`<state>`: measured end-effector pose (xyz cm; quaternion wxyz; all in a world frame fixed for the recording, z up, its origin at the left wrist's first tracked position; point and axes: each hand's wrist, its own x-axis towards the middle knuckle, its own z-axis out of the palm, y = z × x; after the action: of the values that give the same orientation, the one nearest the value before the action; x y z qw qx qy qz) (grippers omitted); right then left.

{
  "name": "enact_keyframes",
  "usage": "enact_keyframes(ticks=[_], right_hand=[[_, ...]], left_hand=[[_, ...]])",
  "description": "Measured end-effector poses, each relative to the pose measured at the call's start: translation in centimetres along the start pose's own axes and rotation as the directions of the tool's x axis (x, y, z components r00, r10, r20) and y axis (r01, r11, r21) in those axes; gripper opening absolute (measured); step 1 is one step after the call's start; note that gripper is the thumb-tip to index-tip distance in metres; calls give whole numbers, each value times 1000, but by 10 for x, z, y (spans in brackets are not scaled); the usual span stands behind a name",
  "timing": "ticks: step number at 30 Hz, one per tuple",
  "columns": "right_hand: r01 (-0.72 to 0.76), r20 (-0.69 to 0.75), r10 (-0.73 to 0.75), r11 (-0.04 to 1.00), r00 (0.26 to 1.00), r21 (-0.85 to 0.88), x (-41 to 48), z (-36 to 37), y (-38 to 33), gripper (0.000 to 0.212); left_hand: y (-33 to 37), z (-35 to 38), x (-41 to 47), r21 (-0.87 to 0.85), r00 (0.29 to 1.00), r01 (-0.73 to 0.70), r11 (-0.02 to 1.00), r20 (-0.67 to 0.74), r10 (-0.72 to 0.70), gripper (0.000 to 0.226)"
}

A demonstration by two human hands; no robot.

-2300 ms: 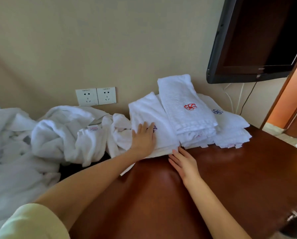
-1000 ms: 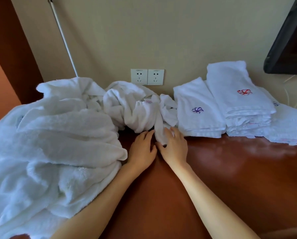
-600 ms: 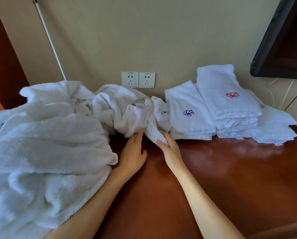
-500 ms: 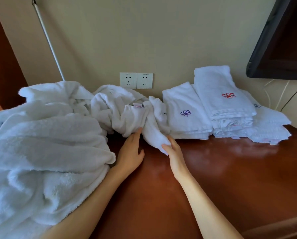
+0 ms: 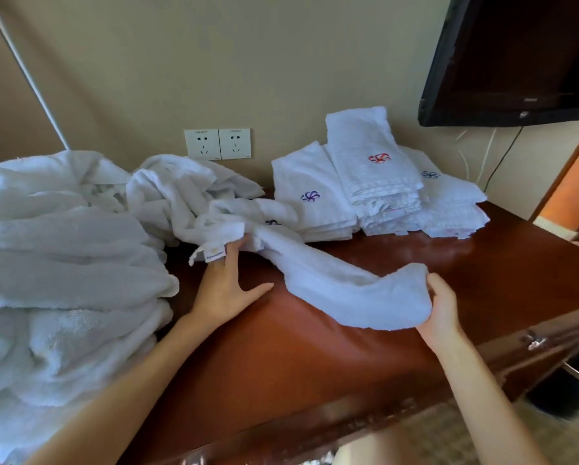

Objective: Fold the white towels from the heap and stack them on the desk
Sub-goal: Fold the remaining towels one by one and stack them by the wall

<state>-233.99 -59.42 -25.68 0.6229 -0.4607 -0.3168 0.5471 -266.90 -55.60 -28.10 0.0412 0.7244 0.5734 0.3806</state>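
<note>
A crumpled white towel (image 5: 328, 283) stretches across the brown desk (image 5: 315, 364) from the heap towards the right. My right hand (image 5: 441, 310) grips its near end, fingers curled under the cloth. My left hand (image 5: 226, 283) lies flat with straight fingers reaching under the towel's other end, by its small label. The heap of loose white towels (image 5: 63, 250) fills the left of the desk. Folded white towels with red and purple emblems (image 5: 375, 186) are stacked against the wall at the back right.
A double wall socket (image 5: 217, 144) sits above the desk between heap and stack. A black wall-mounted TV (image 5: 516, 55) hangs at the upper right with cables below it. The desk's front edge has a metal drawer handle (image 5: 535, 340); a dark bin (image 5: 577, 387) stands below right.
My right hand has taken hold of a towel end and pulled it out of the heap to the right. My left hand stayed at the heap's edge.
</note>
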Motion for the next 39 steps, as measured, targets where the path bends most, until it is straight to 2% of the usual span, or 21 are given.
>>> enact_keyframes(ticks=[3,6,8,9,10,12,13,14,16,17,19,20,21,23,24,25,29,32,34,37,39], right_hand=[[43,-159,-60,993,985,-108,11,-35,-17,37],[41,-302,-99,980,948,-193,30,-58,-36,31],[34,-384,-110,979,917,-201,44,-71,-46,36],[44,-414,-140,972,899,-232,49,-76,-50,38],[53,-417,-173,957,892,-284,53,-81,-53,38],[15,-382,-205,895,901,-446,57,-84,-58,36],[-16,-344,-212,832,915,-555,58,-84,-59,36],[-36,-300,-229,738,926,-674,57,-82,-59,37],[-49,-258,-358,499,898,-865,51,-75,-57,45],[-15,-210,-484,376,849,-926,47,-71,-53,52],[209,57,-696,136,716,-968,34,-52,-47,68],[348,222,-693,45,686,-936,25,-39,-44,74],[470,384,-611,-22,693,-883,20,-28,-38,79],[600,626,-303,-184,719,-778,9,-1,-22,90],[627,673,-170,-256,720,-735,5,10,-11,93],[644,694,-112,-290,712,-708,4,18,2,92],[629,672,-283,-238,684,-740,13,21,17,69],[566,664,-308,-354,681,-745,29,-1,8,61],[507,636,-383,-390,669,-769,39,-24,3,55],[366,498,-499,-343,709,-865,57,-51,-2,42],[280,399,-526,-293,752,-914,62,-53,-9,41]], left_hand=[[13,0,-5,-98,990,2,995,-144,-16,85],[32,-6,-12,13,944,-248,969,-223,244,62],[46,-5,-11,222,874,-419,881,-165,457,58],[52,-3,-9,338,858,-453,825,-87,506,63],[54,0,-5,425,870,-451,785,13,493,72],[51,4,7,517,914,-401,756,168,370,87],[50,6,12,538,920,-392,746,243,309,87],[51,9,16,546,914,-402,735,290,284,76],[57,14,23,615,911,-413,672,287,297,24],[66,14,26,636,917,-399,661,290,274,17],[79,20,28,683,913,-400,611,359,196,29],[83,26,28,700,906,-404,589,397,148,29],[88,30,26,716,900,-385,582,431,66,31],[90,34,28,717,908,-340,608,420,12,32],[90,31,28,718,917,-331,612,397,30,31],[89,26,27,720,927,-317,617,371,43,31],[80,3,28,743,953,-220,632,303,-25,38],[70,-18,27,777,947,-148,612,290,-139,46],[68,-29,24,782,942,-141,607,295,-160,47],[77,-29,16,749,941,-209,629,328,-78,54],[83,-24,14,672,921,-355,649,370,121,60]])
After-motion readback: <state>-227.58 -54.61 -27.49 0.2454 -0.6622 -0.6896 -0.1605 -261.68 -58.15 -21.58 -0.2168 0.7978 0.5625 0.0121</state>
